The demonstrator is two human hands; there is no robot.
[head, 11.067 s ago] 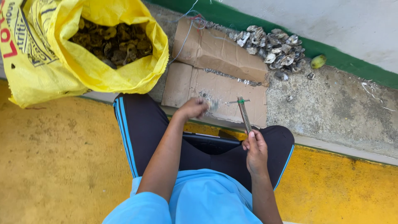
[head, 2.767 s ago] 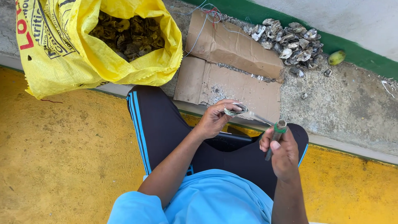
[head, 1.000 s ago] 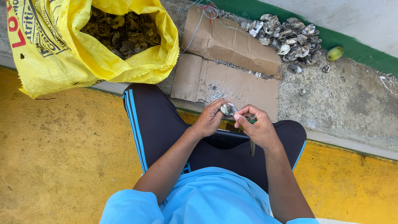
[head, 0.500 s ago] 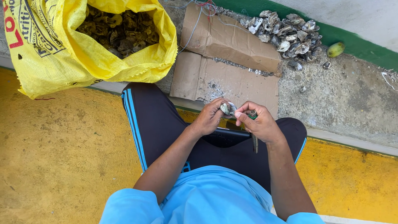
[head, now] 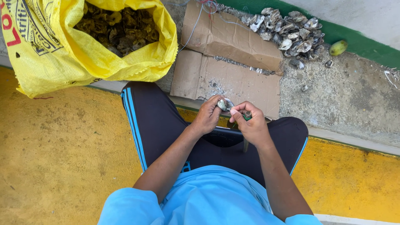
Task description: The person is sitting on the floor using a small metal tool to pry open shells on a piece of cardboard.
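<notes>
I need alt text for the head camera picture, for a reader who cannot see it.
A seated person's left hand holds a small shell against a green-handled tool gripped in the right hand, above black trousers. Ahead lie flat cardboard, an open yellow sack of dark shells, and a pile of pale shells.

Yellow painted floor [head: 54, 158] meets grey concrete [head: 354, 100] below a green-edged wall [head: 366, 50].

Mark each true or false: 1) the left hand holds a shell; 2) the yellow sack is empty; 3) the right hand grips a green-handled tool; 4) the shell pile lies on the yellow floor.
1) True: the left hand holds a shell.
2) False: the yellow sack is full of dark shells.
3) True: the right hand grips the green-handled tool.
4) False: the shell pile lies on grey concrete by the green strip.
</notes>
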